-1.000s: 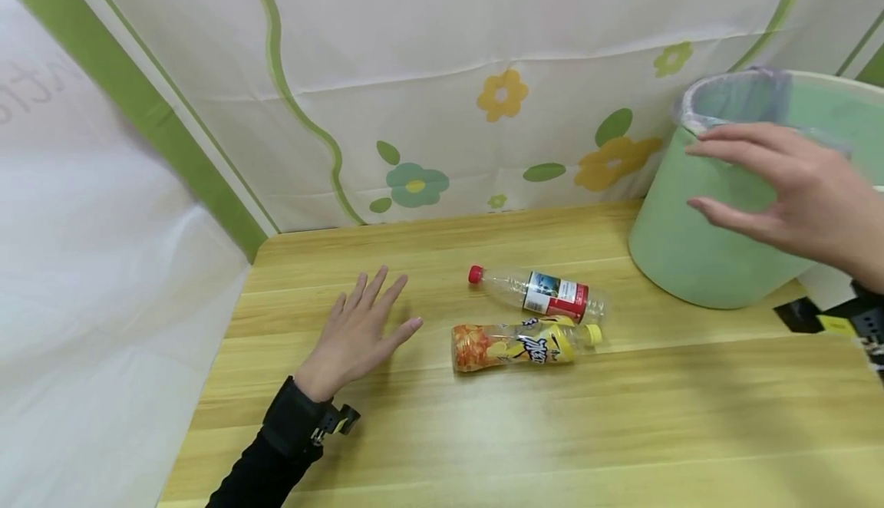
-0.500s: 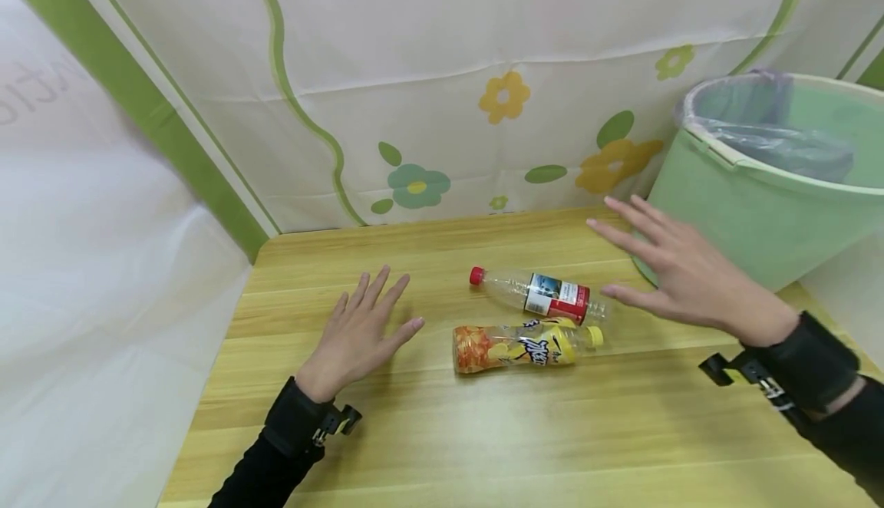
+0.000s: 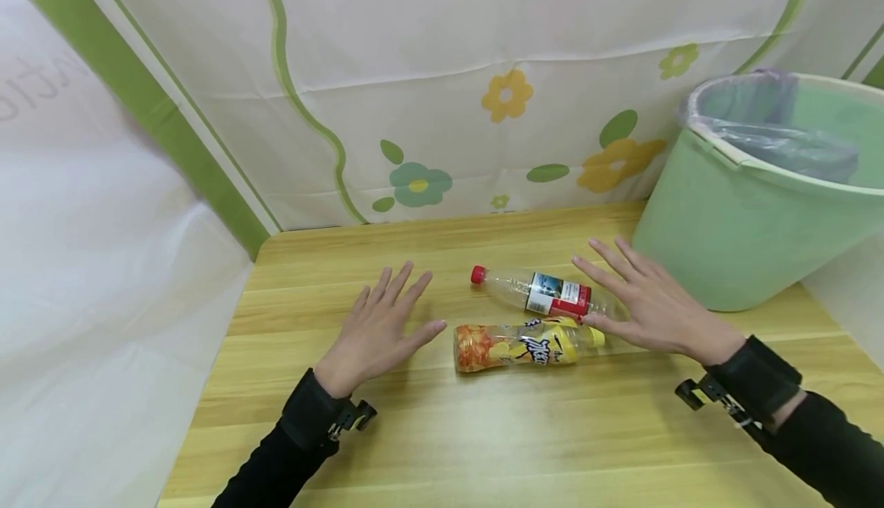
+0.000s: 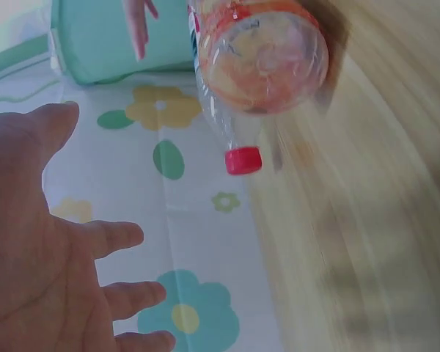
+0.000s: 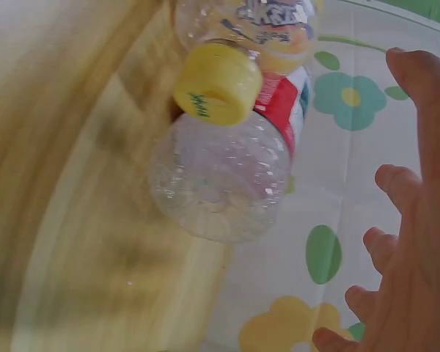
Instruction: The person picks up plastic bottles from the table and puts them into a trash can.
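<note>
Two plastic bottles lie on their sides, close together, on the wooden table (image 3: 442,431). The farther, clear one is a red-capped water bottle (image 3: 507,285) with its cap to the left. In front of it is a yellow-capped drink bottle (image 3: 476,348) with an orange and yellow label, cap to the right. My left hand (image 3: 376,335), fingers spread, is left of both and holds nothing. Over the right ends of the bottles hovers my right hand (image 3: 656,308), fingers spread, its thumb overlapping the yellow cap in the head view. In the right wrist view the yellow cap (image 5: 218,84) shows large.
A light green bin (image 3: 753,224) with a translucent bag liner (image 3: 794,147) stands at the back right of the table. Behind the table hangs a white cloth (image 3: 442,117) with flower prints, and another white sheet (image 3: 103,301) borders the left side.
My right hand has come down and left from in front of the bin to the bottles' right ends. My left hand has shifted slightly right. The bottles lie as before.
</note>
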`<state>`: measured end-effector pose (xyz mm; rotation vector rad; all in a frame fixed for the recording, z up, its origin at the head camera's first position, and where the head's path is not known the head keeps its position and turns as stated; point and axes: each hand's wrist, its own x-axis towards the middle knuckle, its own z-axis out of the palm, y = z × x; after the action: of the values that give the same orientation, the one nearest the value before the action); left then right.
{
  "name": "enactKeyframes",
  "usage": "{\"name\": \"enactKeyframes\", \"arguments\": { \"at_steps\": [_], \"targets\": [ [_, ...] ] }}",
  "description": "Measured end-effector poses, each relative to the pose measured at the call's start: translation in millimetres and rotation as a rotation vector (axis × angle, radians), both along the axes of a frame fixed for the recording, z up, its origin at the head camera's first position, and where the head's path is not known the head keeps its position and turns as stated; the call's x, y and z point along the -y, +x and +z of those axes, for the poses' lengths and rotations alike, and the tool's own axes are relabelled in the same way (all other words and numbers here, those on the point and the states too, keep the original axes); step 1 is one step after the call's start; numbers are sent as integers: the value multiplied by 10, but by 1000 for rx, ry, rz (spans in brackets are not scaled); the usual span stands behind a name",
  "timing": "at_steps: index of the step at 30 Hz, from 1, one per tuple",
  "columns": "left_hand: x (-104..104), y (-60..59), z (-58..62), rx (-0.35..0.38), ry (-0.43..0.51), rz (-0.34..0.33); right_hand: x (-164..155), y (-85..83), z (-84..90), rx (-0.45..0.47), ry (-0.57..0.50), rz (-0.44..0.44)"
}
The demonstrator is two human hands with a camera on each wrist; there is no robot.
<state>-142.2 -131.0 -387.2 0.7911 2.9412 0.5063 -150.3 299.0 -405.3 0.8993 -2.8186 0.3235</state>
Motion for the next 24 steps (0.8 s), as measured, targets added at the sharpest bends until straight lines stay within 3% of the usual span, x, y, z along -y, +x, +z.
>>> {"name": "enactKeyframes", "arguments": {
  "at_steps": [8,12,19,24],
  "targets": [
    [-266,7,-77,9,-36,-92,-16,14,-73,28,1,-23],
    [-432,30,-166,-18,-71,-152,-20,27,-83,29,-1,-24],
    [-653,79,-334,-61,-53,-261,-30,52,-93,32,-7,-28],
    [-702,126,-407,-82,-74,-279,-41,58,-91,42,-9,-38]
  ]
}}
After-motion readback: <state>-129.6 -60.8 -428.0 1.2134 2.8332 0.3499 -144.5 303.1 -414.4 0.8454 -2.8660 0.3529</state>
